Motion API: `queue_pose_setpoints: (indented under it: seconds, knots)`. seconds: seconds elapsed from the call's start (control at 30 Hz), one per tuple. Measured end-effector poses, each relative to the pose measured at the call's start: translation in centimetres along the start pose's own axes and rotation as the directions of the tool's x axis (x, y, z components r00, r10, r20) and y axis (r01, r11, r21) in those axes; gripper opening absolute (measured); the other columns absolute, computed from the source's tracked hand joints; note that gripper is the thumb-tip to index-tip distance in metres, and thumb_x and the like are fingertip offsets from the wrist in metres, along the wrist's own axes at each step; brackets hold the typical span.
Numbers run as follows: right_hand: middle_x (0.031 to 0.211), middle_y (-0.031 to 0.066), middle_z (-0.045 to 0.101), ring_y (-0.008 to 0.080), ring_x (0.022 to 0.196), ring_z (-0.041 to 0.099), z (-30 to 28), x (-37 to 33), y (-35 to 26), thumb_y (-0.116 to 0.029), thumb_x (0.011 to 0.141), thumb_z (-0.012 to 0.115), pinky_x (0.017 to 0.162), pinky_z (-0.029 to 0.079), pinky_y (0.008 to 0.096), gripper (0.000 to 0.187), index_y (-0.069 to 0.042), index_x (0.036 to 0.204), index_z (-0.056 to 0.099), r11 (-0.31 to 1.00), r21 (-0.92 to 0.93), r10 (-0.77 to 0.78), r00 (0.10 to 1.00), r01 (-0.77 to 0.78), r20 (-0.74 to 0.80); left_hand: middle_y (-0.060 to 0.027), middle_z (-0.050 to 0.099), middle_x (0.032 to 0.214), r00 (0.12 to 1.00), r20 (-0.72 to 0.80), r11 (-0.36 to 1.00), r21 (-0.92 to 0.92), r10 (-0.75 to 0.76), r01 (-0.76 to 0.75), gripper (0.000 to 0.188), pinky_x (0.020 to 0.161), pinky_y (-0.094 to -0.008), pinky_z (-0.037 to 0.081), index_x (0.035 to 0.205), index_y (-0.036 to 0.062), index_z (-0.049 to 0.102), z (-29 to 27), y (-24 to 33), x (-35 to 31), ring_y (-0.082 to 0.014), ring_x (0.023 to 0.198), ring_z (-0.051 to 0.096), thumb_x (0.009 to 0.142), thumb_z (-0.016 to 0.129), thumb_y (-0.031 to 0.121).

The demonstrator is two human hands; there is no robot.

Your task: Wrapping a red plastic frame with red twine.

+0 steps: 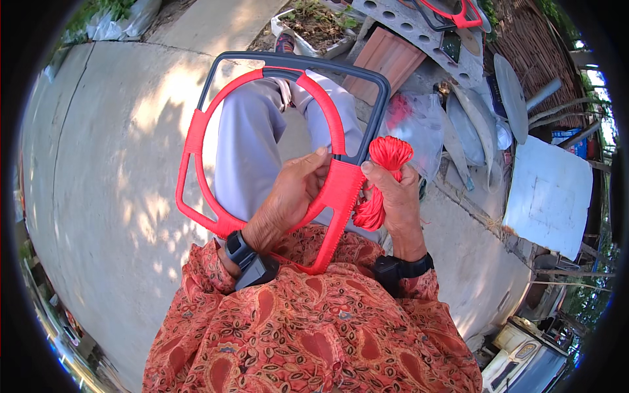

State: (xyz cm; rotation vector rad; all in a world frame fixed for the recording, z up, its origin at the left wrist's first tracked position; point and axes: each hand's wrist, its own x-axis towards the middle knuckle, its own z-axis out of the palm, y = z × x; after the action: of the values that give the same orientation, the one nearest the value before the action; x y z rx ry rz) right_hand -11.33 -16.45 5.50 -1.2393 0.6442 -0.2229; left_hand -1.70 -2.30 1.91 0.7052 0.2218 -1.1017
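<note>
A dark grey frame with a ring inside a rounded rectangle (341, 187) lies tilted over my lap, much of it wrapped tightly in red cord. Its far bar and far right corner show bare grey. My left hand (288, 196) reaches through the ring and grips its right side, the fingers partly hidden behind the wrapped section. Just right of the frame, my right hand (401, 206) is closed around a bundle of red cord (391, 154), whose looped ends stick out above and below the fingers. The bundle sits close beside the frame's wrapped right edge.
Another partly red-wrapped frame (458, 16) lies on a grey block with holes (406, 27) at the far right. Near it are a reddish ribbed tile (386, 62), a clear plastic bag (419, 124) and a white panel (550, 196). Concrete floor (98, 164) stretches left.
</note>
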Motion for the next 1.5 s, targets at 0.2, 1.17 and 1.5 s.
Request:
queue_pose_setpoints:
  seconds: [0.2, 1.17, 1.5]
  knots:
    - [0.071, -0.0047, 0.057, 0.0017, 0.060, 0.049, 0.5, -0.4, 0.5, -0.012, 0.084, 0.070, 0.054, 0.041, 0.0201, 0.011, -0.005, 0.087, 0.062, 1.000, 0.008, -0.014, 0.999, 0.014, -0.052, -0.0085, 0.066, 0.084, 0.995, 0.022, 0.994, 0.050, 0.095, -0.096, 0.020, 0.071, -0.0282, 0.051, 0.091, -0.0024, 0.063, -0.8, 0.0, -0.3, -0.0147, 0.072, 0.063, 0.093, 0.055, 0.016]
    - [0.088, 0.0009, 0.066, 0.0041, 0.073, 0.056, -0.8, -1.5, 0.7, -0.015, 0.083, 0.073, 0.065, 0.046, 0.0223, 0.023, -0.001, 0.099, 0.065, 0.984, -0.175, -0.031, 1.000, 0.030, -0.003, -0.0067, 0.066, 0.081, 0.995, -0.093, 0.996, 0.094, 0.021, -0.012, 0.017, 0.063, -0.0251, 0.049, 0.092, -0.0011, 0.066, 0.1, 1.2, 1.5, -0.0134, 0.067, 0.061, 0.086, 0.066, 0.015]
    - [0.077, -0.0046, 0.061, 0.0036, 0.068, 0.054, -7.9, 0.9, 0.0, -0.011, 0.080, 0.074, 0.062, 0.044, 0.0208, 0.015, -0.006, 0.090, 0.065, 0.993, -0.107, 0.040, 0.997, -0.047, -0.065, -0.0089, 0.066, 0.084, 0.991, -0.133, 0.991, 0.134, 0.018, 0.000, 0.015, 0.068, -0.0319, 0.054, 0.093, 0.0013, 0.062, -1.4, 1.1, 2.3, -0.0177, 0.073, 0.063, 0.088, 0.063, 0.015]
